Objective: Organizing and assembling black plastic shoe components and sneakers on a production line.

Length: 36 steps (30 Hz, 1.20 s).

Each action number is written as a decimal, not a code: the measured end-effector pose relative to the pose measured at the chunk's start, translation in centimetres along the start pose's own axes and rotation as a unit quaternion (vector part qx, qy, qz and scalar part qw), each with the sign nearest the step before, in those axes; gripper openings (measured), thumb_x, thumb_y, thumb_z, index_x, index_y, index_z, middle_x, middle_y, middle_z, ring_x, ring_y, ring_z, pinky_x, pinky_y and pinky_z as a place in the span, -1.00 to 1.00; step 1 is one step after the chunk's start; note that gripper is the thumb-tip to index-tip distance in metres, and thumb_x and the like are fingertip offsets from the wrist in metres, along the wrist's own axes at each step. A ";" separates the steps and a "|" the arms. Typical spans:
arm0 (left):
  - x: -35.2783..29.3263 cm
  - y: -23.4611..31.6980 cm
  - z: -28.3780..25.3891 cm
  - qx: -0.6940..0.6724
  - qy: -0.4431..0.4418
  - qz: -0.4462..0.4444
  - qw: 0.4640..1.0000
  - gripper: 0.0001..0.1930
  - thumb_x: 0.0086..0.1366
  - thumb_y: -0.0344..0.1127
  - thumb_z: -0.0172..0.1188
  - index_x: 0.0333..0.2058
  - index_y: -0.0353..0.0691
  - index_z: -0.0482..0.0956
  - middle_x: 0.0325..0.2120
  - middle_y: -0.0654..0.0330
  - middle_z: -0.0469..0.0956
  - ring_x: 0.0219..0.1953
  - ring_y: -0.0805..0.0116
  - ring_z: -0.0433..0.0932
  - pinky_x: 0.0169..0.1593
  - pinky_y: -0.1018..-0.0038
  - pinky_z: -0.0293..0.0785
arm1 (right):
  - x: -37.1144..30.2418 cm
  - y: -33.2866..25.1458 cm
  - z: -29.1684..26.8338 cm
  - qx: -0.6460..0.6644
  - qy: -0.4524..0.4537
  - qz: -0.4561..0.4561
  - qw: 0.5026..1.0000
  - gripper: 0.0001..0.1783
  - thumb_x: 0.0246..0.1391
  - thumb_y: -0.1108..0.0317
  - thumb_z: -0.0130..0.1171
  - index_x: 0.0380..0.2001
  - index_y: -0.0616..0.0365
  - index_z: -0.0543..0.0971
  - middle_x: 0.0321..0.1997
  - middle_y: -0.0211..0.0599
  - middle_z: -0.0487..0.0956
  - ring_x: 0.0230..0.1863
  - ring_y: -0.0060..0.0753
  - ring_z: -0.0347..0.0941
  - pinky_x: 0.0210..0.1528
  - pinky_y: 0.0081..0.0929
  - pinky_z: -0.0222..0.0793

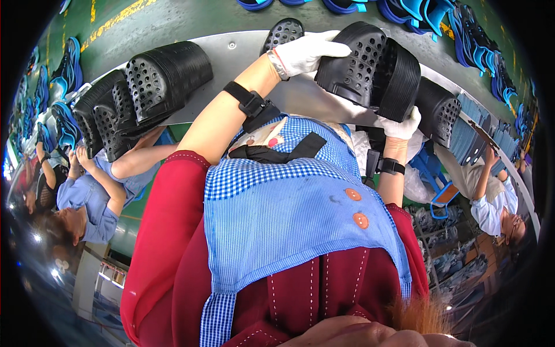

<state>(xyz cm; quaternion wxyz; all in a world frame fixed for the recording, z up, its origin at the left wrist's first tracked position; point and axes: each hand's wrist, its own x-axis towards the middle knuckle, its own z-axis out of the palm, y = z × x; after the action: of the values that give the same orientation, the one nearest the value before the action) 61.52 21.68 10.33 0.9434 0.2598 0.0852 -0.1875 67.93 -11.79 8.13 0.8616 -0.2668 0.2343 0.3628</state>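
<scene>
My left hand [306,53], in a white glove, grips the upper left edge of a black clog [357,69] dotted with round holes. Against that clog's right side stands a second black clog [402,81], its ribbed sole facing me. My right hand [401,124], also in a white glove, holds this second clog from below, with part of its fingers hidden behind it. Beyond my left wrist lies a smaller-looking black holed clog [283,34]. Just right of my right hand is another black clog [437,110].
A grey metal bench [243,63] curves in front of me. Several black clogs [156,81] stand on its left part. Blue-and-black shoe parts [413,11] lie on the green surface beyond. A person [95,199] works at left, another person [497,199] at right near grey-blue flat pieces [477,127].
</scene>
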 end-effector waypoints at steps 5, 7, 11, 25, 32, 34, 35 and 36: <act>-0.9 0.5 -0.7 -0.035 -0.010 -0.009 0.999 -0.38 0.29 -0.27 0.10 0.29 -0.17 0.10 0.16 0.16 0.32 0.18 0.34 0.32 0.16 0.28 0.38 | -0.3 0.6 1.0 0.032 -0.044 -0.032 0.998 -0.43 -0.10 0.01 0.13 -0.02 0.05 0.54 0.07 -0.19 0.52 0.02 -0.01 0.46 0.00 0.01 0.41; -1.3 1.0 -0.9 -0.035 -0.015 -0.009 0.999 -0.37 0.28 -0.25 0.11 0.28 -0.16 0.11 0.16 0.16 0.33 0.18 0.34 0.33 0.16 0.27 0.38 | -0.4 0.8 1.6 0.044 -0.035 -0.049 0.997 -0.44 -0.09 0.02 0.12 -0.02 0.04 0.54 0.06 -0.19 0.53 0.00 -0.01 0.48 -0.03 0.01 0.44; -2.3 2.0 -1.4 -0.047 -0.010 0.034 0.998 -0.38 0.27 -0.24 0.12 0.27 -0.17 0.14 0.14 0.12 0.35 0.14 0.28 0.39 0.20 0.23 0.32 | -0.4 0.8 1.9 0.039 -0.096 -0.019 0.994 -0.48 -0.05 0.04 0.06 -0.04 0.08 0.56 0.03 -0.20 0.55 0.01 -0.06 0.48 0.02 -0.01 0.40; -11.1 6.4 -7.1 -0.079 0.156 0.272 0.946 -0.53 0.30 -0.16 0.01 0.09 -0.32 0.38 0.01 0.02 0.49 0.04 0.14 0.49 0.14 0.18 0.40 | -0.9 1.4 0.7 0.019 -0.077 0.025 0.997 -0.43 -0.08 0.07 0.09 0.01 0.10 0.52 0.09 -0.12 0.49 0.04 0.04 0.44 0.04 0.07 0.38; -12.6 3.6 -6.8 -0.100 0.201 0.194 0.955 -0.57 0.25 -0.11 0.05 -0.03 -0.28 0.51 -0.12 0.10 0.58 -0.08 0.24 0.56 0.05 0.27 0.44 | -0.3 1.9 0.7 0.033 -0.073 0.062 0.995 -0.40 -0.09 0.09 0.09 0.05 0.11 0.49 0.12 -0.10 0.47 0.11 0.03 0.39 0.13 0.08 0.31; -11.8 3.3 -5.4 -0.084 0.154 0.166 0.970 -0.58 0.27 -0.16 0.02 0.02 -0.27 0.48 -0.09 0.11 0.57 -0.05 0.26 0.55 0.08 0.28 0.42 | -0.4 2.0 0.9 0.000 -0.079 0.080 0.994 -0.37 -0.10 0.02 0.15 0.05 0.09 0.50 0.11 -0.16 0.49 0.11 0.00 0.41 0.11 0.04 0.34; -11.0 2.7 -5.0 -0.048 0.148 0.170 0.973 -0.58 0.28 -0.18 0.01 0.05 -0.26 0.45 -0.07 0.13 0.56 -0.05 0.28 0.54 0.07 0.31 0.42 | -0.3 2.0 0.9 -0.001 -0.079 0.080 0.994 -0.37 -0.10 0.02 0.15 0.05 0.09 0.50 0.11 -0.16 0.49 0.11 0.00 0.41 0.11 0.04 0.34; -10.2 2.3 -4.4 -0.011 0.142 0.173 0.975 -0.58 0.29 -0.20 0.00 0.07 -0.25 0.43 -0.06 0.14 0.55 -0.05 0.31 0.54 0.07 0.34 0.42 | -0.3 1.9 0.7 0.001 -0.078 0.086 0.993 -0.38 -0.10 0.03 0.15 0.05 0.09 0.49 0.12 -0.16 0.49 0.11 0.00 0.41 0.12 0.03 0.33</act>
<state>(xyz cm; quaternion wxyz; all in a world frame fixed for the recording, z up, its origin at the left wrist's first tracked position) 52.77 28.99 10.25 0.9427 0.2844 0.1736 0.0187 66.45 -10.32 8.28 0.8431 -0.2153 0.1892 0.4550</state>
